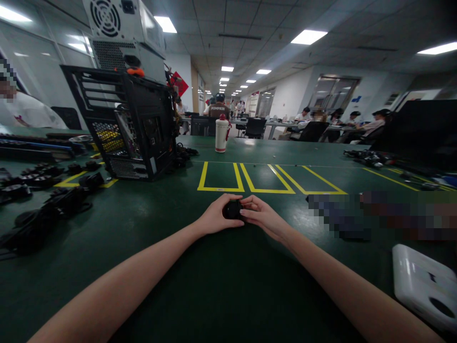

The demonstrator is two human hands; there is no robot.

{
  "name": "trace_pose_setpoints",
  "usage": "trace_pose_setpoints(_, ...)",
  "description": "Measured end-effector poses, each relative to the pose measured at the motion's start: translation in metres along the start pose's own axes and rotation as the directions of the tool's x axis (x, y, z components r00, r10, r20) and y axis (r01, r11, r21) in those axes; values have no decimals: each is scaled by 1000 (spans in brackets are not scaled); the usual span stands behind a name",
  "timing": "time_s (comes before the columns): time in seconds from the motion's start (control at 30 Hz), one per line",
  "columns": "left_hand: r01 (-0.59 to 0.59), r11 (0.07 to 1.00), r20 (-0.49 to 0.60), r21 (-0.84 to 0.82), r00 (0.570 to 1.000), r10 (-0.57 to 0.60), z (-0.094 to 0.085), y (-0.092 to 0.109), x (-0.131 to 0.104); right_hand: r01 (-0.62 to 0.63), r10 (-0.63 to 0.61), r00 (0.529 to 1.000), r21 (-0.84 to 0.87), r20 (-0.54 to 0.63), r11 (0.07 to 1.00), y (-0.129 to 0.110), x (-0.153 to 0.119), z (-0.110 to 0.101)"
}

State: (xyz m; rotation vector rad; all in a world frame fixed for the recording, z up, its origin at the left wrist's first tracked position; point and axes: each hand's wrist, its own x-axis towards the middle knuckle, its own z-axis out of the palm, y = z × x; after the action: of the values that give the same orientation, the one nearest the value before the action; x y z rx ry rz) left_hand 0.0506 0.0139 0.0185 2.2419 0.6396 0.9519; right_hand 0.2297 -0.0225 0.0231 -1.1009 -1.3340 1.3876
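Just in front of the yellow-taped rectangles, a small black rounded object (233, 209) is between my two hands, low over the green table. My left hand (214, 215) curves around it from the left, thumb below and fingers above. From the right, my right hand (263, 216) presses its bent fingertips against the object's side. Its exact kind cannot be made out, since the fingers cover part of it.
An open black computer case (143, 128) with metal power supplies stacked on top stands left. Black cables and adapters (46, 209) lie beside it. A white cup (221, 136) stands behind the yellow tape (221, 189). At right are a white device (423, 281) and a dark monitor (417, 133).
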Motion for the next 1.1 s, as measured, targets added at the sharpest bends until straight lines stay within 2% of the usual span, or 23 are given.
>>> trace_pose_setpoints(0.1,-3,1000,-7,-2,1000,3,0,0,0,21,-21,1000,38,-21,999,2,1,2)
trace_pose_setpoints(0.23,2,1000,-4,-3,1000,-2,0,1,0,34,-34,999,-2,-41,999,6,7,-1)
trace_pose_setpoints(0.5,8,1000,-6,-15,1000,-8,1,0,0,38,-37,999,-29,8,999,3,3,-2)
trace_pose_setpoints(0.63,17,1000,-4,-22,1000,-17,0,2,0,29,-29,1000,26,-2,999,1,1,0)
trace_pose_setpoints(0.77,20,1000,3,-20,1000,-20,-1,5,0,51,-51,998,-11,-36,999,3,5,-1)
trace_pose_setpoints(0.93,22,1000,-4,3,1000,-22,1,3,-1,65,-64,998,-36,10,997,4,6,-3)
trace_pose_setpoints(1.1,18,999,-6,28,1000,-18,2,2,0,103,-104,995,-40,-5,994,5,1,1)
